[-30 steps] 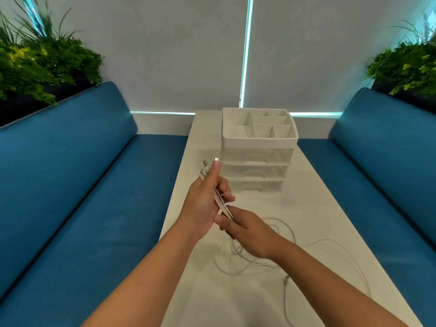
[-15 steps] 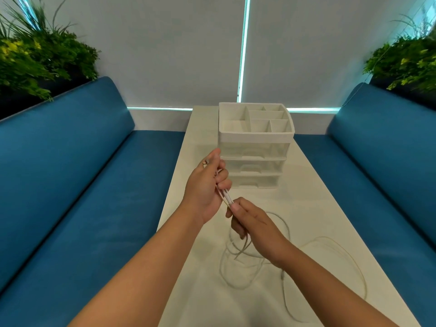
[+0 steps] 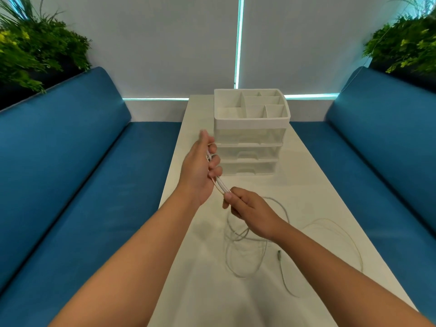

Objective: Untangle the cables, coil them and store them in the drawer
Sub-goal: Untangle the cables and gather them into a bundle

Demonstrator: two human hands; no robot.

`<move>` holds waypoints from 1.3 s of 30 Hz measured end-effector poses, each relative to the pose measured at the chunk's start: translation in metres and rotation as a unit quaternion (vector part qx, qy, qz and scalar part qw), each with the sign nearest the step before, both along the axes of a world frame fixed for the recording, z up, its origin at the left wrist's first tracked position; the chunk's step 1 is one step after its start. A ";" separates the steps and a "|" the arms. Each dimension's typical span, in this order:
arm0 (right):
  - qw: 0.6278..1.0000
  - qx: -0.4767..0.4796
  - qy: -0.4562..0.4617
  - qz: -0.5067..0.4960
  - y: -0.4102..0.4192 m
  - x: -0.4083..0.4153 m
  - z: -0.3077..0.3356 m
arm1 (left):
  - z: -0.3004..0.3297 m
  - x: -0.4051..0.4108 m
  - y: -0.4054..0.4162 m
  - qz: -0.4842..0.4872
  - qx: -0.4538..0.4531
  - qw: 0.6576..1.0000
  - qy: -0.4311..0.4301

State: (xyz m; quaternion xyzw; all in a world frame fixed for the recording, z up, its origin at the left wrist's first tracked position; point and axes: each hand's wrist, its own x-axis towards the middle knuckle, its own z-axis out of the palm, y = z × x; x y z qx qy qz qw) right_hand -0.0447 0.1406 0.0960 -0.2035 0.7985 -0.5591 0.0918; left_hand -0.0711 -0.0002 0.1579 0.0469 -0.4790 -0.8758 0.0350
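Observation:
Several thin white cables (image 3: 245, 256) lie in loose tangled loops on the white table (image 3: 313, 190), one with a free plug end (image 3: 279, 254). My left hand (image 3: 200, 171) is raised above the table, its fingers closed on a bunch of the cable ends. My right hand (image 3: 250, 208) pinches the same strands just below it; the taut bunch (image 3: 220, 184) runs between the two hands. Behind them stands a white drawer organiser (image 3: 250, 147) with three shut drawers and an open divided top tray.
Blue sofas (image 3: 77, 175) flank the narrow table on both sides, the right one (image 3: 387, 147) close to the table edge. Green plants (image 3: 35, 48) stand behind each sofa back. A pale blind wall lies behind the organiser.
My right hand has slid down along the strands, away from the left hand, stretching the bunch. My left hand has closed further over the cable ends, which no longer stick out above it.

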 end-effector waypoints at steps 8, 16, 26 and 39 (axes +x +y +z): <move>0.996 0.072 0.041 -0.031 0.008 0.010 -0.023 | 0.011 -0.006 -0.014 0.010 0.144 0.989 0.013; 0.952 0.278 0.105 -0.072 0.011 0.006 -0.032 | -0.005 0.011 -0.017 -0.003 0.179 0.984 0.021; 0.980 0.140 0.138 0.010 0.022 0.009 -0.044 | -0.009 0.002 -0.034 0.168 0.115 0.979 -0.018; 0.996 -0.037 -0.079 -0.034 0.031 -0.004 -0.031 | -0.004 0.004 -0.035 0.128 0.177 0.976 0.011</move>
